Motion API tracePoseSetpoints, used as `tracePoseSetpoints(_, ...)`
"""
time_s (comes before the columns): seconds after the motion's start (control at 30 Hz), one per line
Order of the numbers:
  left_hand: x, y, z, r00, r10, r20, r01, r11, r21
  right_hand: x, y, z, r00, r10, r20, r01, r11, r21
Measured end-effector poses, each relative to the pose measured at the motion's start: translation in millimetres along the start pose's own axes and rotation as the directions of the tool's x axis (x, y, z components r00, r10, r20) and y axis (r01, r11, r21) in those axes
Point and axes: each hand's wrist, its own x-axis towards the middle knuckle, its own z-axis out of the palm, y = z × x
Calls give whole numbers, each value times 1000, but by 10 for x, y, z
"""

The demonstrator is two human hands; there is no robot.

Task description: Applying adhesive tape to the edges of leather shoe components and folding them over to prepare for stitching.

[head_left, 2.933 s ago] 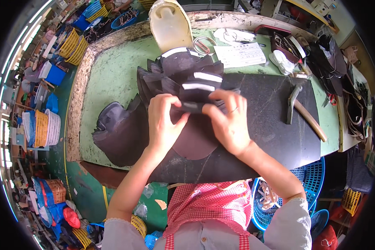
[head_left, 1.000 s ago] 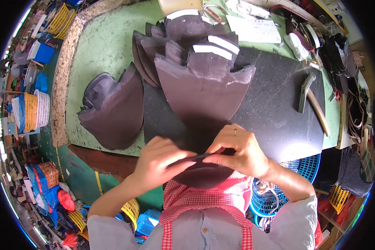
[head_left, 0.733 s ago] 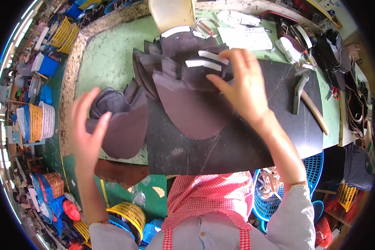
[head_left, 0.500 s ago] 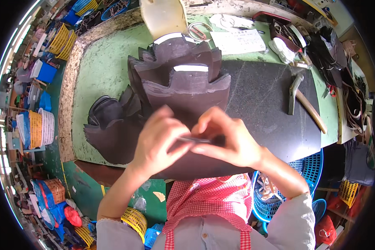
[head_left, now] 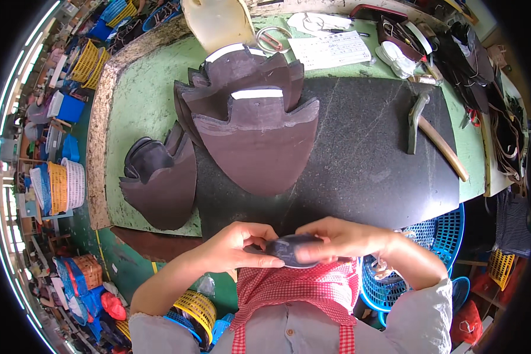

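Observation:
Close to my body, at the table's near edge, a small dark rounded piece (head_left: 290,243), looking like leather, is held between both hands. My left hand (head_left: 245,246) pinches its left end with thumb and fingers. My right hand (head_left: 330,241) grips the right end, its thumb lying across the face and a little blurred. Ahead of the hands lies a stack of brown leather shoe-upper pieces (head_left: 259,150), the top one with a white strip along its upper edge. Left of it is a smaller pile of brown and black pieces (head_left: 165,194).
A black work mat (head_left: 360,171) covers much of the green table (head_left: 138,88). A hammer (head_left: 433,141) lies at its right side. Farther back are a white paper (head_left: 330,50), a white thread bundle (head_left: 397,59) and a tool box (head_left: 389,32). A blue basket (head_left: 448,236) stands below the table's right edge.
Both hands have come down toward my body with the small dark piece, from over the table to its near edge. The piece now shows its broad face instead of its thin edge.

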Motion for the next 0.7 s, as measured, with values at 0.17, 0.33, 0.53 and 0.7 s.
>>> tracePoseSetpoints(0.17, -29, -41, -26, 1000, 23, -8, -23, 998, 65, 39, -58, 21, 992, -40, 121, 48, 997, -68)
tracePoseSetpoints(0.33, 206, -97, -195, 619, 779, -103, -183, 271, 945, 308, 40, 37, 397, -897, -194, 16, 218, -976)
tracePoseSetpoints(0.53, 177, -89, -299, 590, 800, 111, -256, 55, 965, 329, 57, -78, 415, -910, 8, 68, 22, -997)
tracePoseSetpoints(0.7, 109, -167, -350, 671, 711, 210, -286, -14, 958, 259, 65, -91, 463, -872, 160, 22, -169, -985)
